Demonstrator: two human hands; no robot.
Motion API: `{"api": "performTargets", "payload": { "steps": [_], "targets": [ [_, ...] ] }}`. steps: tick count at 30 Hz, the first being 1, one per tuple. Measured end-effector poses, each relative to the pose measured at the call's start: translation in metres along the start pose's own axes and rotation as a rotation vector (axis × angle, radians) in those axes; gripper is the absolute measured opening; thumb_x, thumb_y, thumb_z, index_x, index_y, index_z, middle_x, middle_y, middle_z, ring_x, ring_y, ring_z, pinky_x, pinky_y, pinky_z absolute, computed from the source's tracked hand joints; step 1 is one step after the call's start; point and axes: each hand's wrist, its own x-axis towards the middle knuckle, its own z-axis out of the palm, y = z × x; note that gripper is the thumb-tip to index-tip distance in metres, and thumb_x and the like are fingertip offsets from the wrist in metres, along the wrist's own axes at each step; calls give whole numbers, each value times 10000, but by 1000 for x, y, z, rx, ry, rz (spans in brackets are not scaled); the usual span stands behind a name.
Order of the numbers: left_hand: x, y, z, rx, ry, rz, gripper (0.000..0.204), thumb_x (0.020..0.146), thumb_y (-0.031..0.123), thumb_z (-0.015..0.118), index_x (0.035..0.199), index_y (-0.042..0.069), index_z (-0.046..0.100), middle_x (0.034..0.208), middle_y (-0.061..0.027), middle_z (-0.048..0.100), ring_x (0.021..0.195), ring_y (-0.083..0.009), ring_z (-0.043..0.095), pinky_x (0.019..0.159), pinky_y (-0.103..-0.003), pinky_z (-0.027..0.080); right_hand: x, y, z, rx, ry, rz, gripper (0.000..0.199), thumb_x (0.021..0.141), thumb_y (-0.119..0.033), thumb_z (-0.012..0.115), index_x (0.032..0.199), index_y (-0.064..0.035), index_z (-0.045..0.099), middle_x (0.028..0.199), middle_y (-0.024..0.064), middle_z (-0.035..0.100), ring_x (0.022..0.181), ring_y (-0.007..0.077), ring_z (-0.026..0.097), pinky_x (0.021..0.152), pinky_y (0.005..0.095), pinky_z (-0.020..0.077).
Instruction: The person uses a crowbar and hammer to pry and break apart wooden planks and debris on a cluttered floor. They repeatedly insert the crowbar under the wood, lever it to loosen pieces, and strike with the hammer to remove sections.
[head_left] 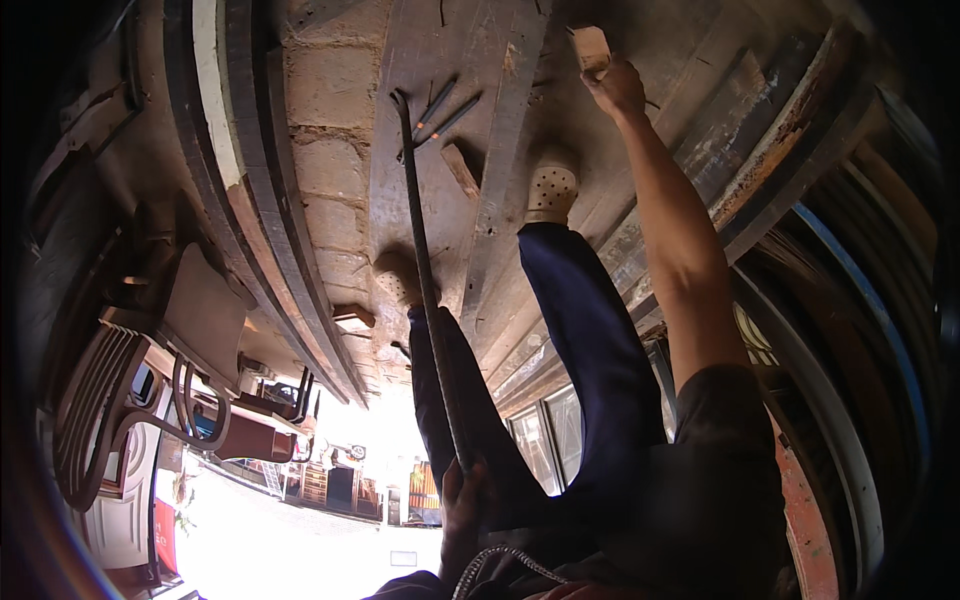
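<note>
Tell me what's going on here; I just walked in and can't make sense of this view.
A person in blue trousers and pale clogs stands on worn wooden planks. The left hand grips a long metal bar whose hooked end reaches the planks. The right hand is stretched out, holding a small wooden block. Two slim tools lie nearby.

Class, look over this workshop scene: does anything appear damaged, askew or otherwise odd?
Yes. The long dark wooden frame piece right of the right hand has orange, flaking patches along its edge, so it looks worn. A small wooden offcut lies askew on the plank.
</note>
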Motion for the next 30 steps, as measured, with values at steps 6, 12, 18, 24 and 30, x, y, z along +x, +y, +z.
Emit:
{"api": "performTargets", "payload": {
  "steps": [6,12,18,24,30],
  "targets": [
    [-17,2,18,-31,35,1,162,958,239,548,1023,93,523,553,57,436,414,-31,407,357,-193,298,-84,-22,-23,32,232,-166,506,792,-277,721,1174,-15,518,1066,182,559,993,349,583,825,439,513],
    [-25,15,30,-36,-29,98,162,955,254,550,994,98,527,593,60,437,432,-30,386,372,-187,285,-126,-64,-66,-243,296,-486,521,789,-266,710,1217,-58,498,1073,132,534,1025,302,551,725,393,573],
    [-31,18,30,-105,35,47,217,947,261,560,1064,79,542,663,55,455,523,-20,412,441,-175,312,-63,-102,-86,-277,232,-555,538,800,-284,693,1262,-110,479,1120,116,541,1062,300,549,773,411,562],
    [-20,8,19,-152,-63,59,254,947,255,561,1118,68,546,703,55,476,571,-17,431,482,-169,335,-57,-100,-79,-230,203,-585,561,808,-317,686,1283,-118,465,1164,123,549,1085,303,546,860,429,522],
    [-26,15,25,147,140,171,259,945,279,561,1068,52,547,720,14,516,600,-38,481,496,-197,370,-72,-96,-79,-170,392,-497,721,805,-409,697,1338,-30,393,1256,196,491,1118,358,507,907,442,481]
  ]
}}
